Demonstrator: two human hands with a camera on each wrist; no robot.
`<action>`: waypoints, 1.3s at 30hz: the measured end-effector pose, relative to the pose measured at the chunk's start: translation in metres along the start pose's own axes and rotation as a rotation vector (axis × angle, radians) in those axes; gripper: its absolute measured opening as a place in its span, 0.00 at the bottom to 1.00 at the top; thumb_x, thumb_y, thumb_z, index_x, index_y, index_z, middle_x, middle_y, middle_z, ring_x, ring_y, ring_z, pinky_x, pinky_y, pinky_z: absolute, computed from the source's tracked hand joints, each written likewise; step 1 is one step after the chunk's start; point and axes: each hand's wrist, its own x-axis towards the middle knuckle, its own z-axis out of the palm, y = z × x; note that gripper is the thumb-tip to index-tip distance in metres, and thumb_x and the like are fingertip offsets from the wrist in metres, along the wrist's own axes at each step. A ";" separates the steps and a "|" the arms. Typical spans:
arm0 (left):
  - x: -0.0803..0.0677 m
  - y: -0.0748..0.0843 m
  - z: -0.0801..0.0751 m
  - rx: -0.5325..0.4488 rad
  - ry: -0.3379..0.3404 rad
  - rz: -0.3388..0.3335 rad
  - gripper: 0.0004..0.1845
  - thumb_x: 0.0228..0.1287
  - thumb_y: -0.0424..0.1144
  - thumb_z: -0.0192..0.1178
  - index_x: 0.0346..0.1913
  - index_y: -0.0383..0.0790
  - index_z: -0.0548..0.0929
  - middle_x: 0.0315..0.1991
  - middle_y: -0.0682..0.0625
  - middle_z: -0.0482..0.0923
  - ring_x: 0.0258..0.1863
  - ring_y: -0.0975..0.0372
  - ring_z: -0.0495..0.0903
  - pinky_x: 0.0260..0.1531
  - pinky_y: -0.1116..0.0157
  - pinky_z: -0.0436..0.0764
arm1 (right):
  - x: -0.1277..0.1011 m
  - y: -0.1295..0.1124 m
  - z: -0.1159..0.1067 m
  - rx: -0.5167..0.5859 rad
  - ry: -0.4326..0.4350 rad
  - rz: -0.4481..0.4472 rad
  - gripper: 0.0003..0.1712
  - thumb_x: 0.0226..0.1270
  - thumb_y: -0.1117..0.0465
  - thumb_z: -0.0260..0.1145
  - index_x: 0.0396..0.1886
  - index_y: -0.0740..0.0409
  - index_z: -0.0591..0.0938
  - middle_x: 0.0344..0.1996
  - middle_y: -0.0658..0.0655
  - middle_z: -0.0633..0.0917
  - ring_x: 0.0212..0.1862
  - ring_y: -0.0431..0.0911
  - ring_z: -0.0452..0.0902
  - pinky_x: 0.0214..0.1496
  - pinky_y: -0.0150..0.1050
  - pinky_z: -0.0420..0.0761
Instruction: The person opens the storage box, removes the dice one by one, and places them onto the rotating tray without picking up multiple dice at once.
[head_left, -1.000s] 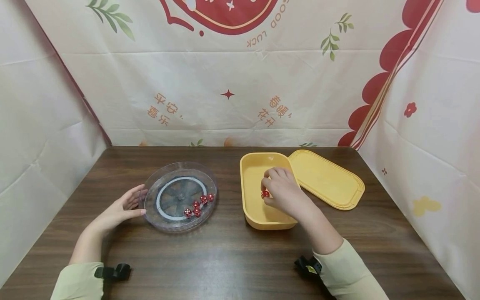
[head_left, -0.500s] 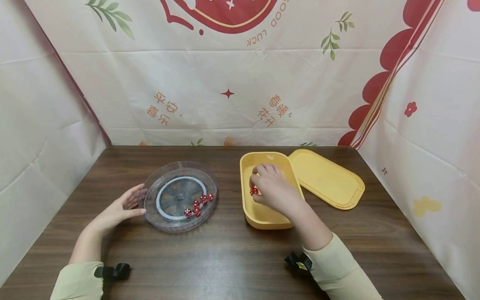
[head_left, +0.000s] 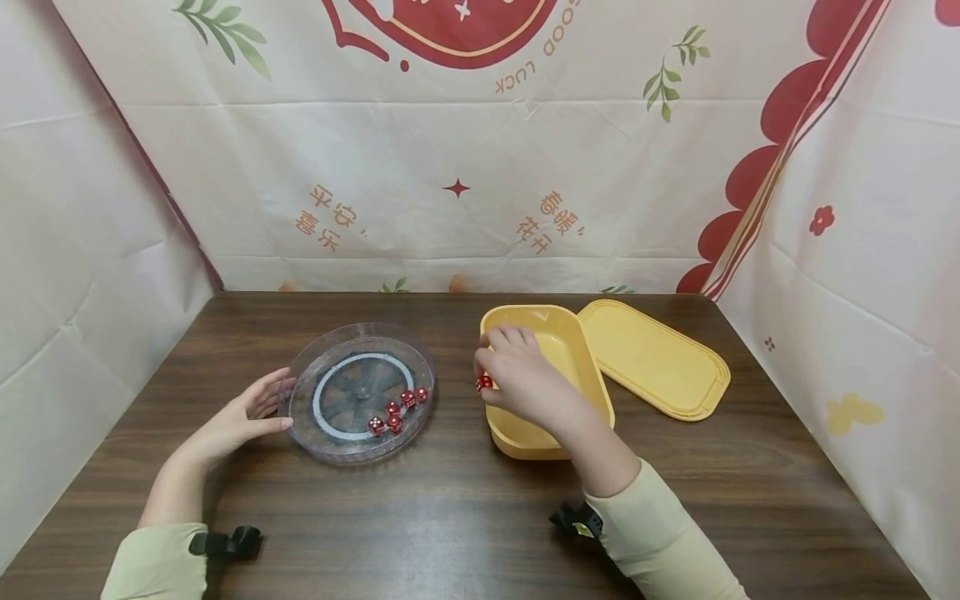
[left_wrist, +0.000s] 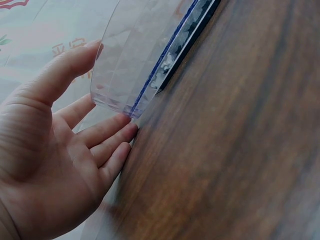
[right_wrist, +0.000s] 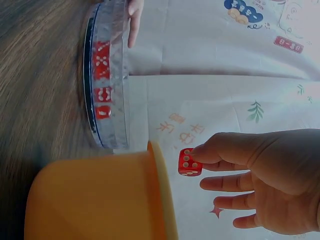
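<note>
Between thumb and forefinger my right hand [head_left: 517, 375] pinches a red die [right_wrist: 190, 162] with white pips, held above the left rim of the yellow box [head_left: 592, 392]. In the right wrist view the other fingers stretch out loosely beside it. My left hand [head_left: 238, 419] rests at the left side of a round clear plastic tray [head_left: 300, 433]; its thumb and straight fingertips lie right at the wall [left_wrist: 120, 65]. Several red dice [head_left: 394, 423] sit in the tray's front right part.
A flat yellow lid [head_left: 660, 358] lies right of the box on the dark wooden table [head_left: 465, 525]. Printed white cloth [head_left: 390, 233] hangs behind the table and along both sides. Black straps with small cameras [head_left: 243, 543] sit on both wrists.
My right hand has moved left with the die, from over the middle of the yellow box to its left rim. The left hand and the tray have stayed put.
</note>
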 end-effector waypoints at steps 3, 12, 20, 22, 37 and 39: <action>0.000 0.000 0.000 0.000 0.003 -0.007 0.43 0.64 0.33 0.62 0.74 0.34 0.48 0.71 0.30 0.50 0.69 0.37 0.47 0.50 0.84 0.61 | 0.004 -0.004 0.002 -0.001 0.005 -0.013 0.08 0.50 0.63 0.70 0.24 0.52 0.77 0.40 0.55 0.75 0.49 0.54 0.67 0.57 0.53 0.63; 0.000 0.000 0.000 -0.003 0.004 -0.008 0.43 0.63 0.33 0.62 0.74 0.34 0.48 0.71 0.30 0.50 0.69 0.37 0.47 0.50 0.84 0.61 | 0.015 -0.014 0.009 0.016 0.005 -0.036 0.09 0.51 0.63 0.69 0.22 0.51 0.75 0.40 0.55 0.76 0.49 0.54 0.68 0.57 0.53 0.64; 0.000 -0.001 0.000 -0.001 0.002 0.000 0.43 0.64 0.33 0.62 0.74 0.33 0.48 0.71 0.30 0.50 0.69 0.37 0.48 0.50 0.83 0.61 | 0.025 -0.026 0.015 0.004 -0.035 -0.043 0.09 0.51 0.61 0.70 0.23 0.50 0.76 0.42 0.54 0.76 0.51 0.52 0.67 0.58 0.51 0.64; 0.000 -0.001 0.000 -0.004 0.000 0.002 0.43 0.64 0.33 0.62 0.74 0.34 0.48 0.71 0.30 0.50 0.69 0.37 0.48 0.50 0.83 0.62 | 0.027 -0.029 0.016 -0.002 -0.049 -0.042 0.09 0.51 0.60 0.70 0.23 0.50 0.76 0.43 0.54 0.76 0.52 0.52 0.67 0.59 0.51 0.63; -0.001 -0.001 0.000 -0.011 -0.006 0.002 0.43 0.64 0.33 0.62 0.75 0.34 0.47 0.71 0.30 0.50 0.69 0.37 0.48 0.50 0.83 0.62 | 0.041 -0.044 0.032 -0.006 -0.110 -0.050 0.09 0.53 0.57 0.71 0.28 0.53 0.79 0.47 0.55 0.76 0.54 0.51 0.66 0.60 0.48 0.62; -0.001 -0.001 0.000 -0.013 -0.004 0.002 0.43 0.64 0.33 0.62 0.75 0.34 0.47 0.71 0.30 0.50 0.69 0.37 0.48 0.50 0.83 0.62 | 0.042 -0.045 0.035 0.003 -0.127 -0.042 0.09 0.54 0.56 0.71 0.30 0.53 0.81 0.47 0.55 0.76 0.54 0.51 0.66 0.61 0.48 0.61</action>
